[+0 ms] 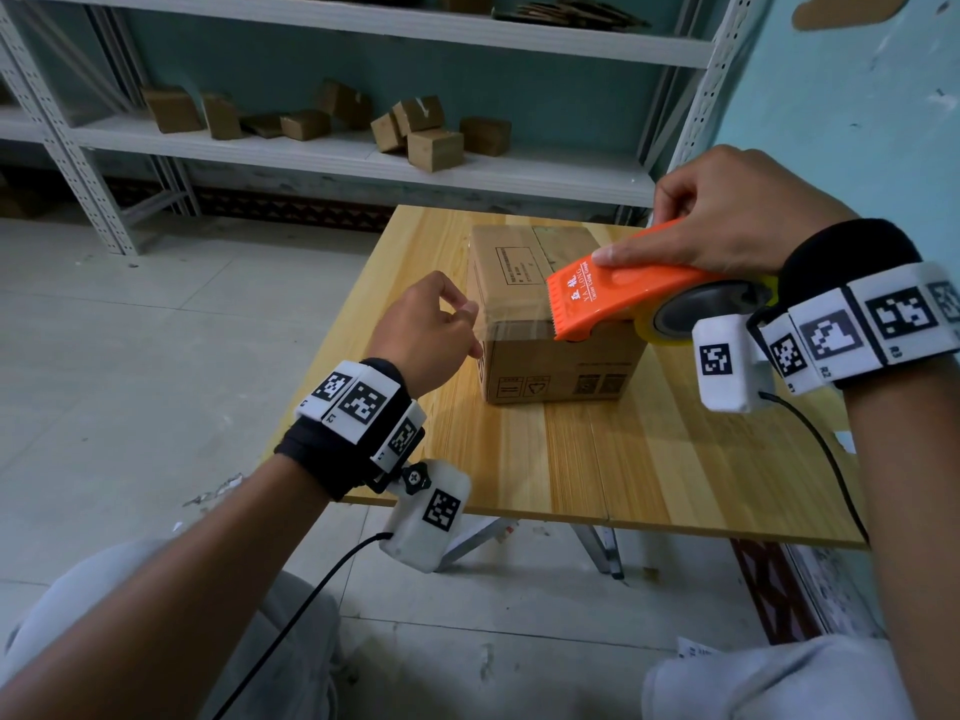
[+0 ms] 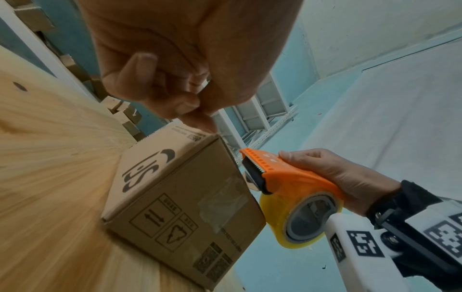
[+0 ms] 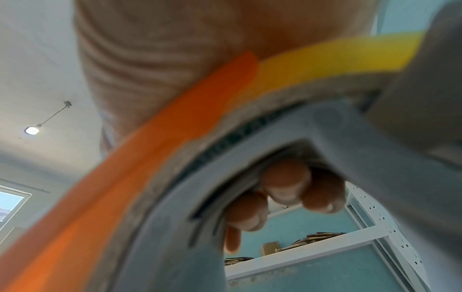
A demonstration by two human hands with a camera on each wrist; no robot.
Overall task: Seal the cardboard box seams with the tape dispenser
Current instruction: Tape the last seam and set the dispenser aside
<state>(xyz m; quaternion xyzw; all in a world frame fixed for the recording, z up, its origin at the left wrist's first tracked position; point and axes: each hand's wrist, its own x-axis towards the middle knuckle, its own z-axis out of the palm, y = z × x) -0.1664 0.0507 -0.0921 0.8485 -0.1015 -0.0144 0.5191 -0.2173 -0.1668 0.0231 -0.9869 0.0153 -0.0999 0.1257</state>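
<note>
**Desk:** Left of the box, what is that hand doing?

**Photographer:** The left hand [image 1: 423, 327] sits at the upper left corner of the cardboard box [image 1: 550, 324], thumb and forefinger pinched together. It appears to hold the free end of clear tape [image 1: 511, 317], though the film is too faint to be sure. The box, matte brown with printed handling marks, rests on a pale wooden table [image 1: 571, 459].

**Desk:** And right of the box?

**Photographer:** The right hand [image 1: 727, 215] is wrapped firmly around a glossy orange plastic tape dispenser [image 1: 618, 296], its toothed blade just over the box's near top edge, a yellowish roll [image 2: 295, 221] behind it.

**Desk:** The risk?

**Photographer:** My reading: slack between pinch and blade could let the thin film fold onto itself or wrinkle. If the strip drifts off the seam, the flaps stay partly unsealed. And a hard pull could drag the light box across the smooth tabletop.
</note>
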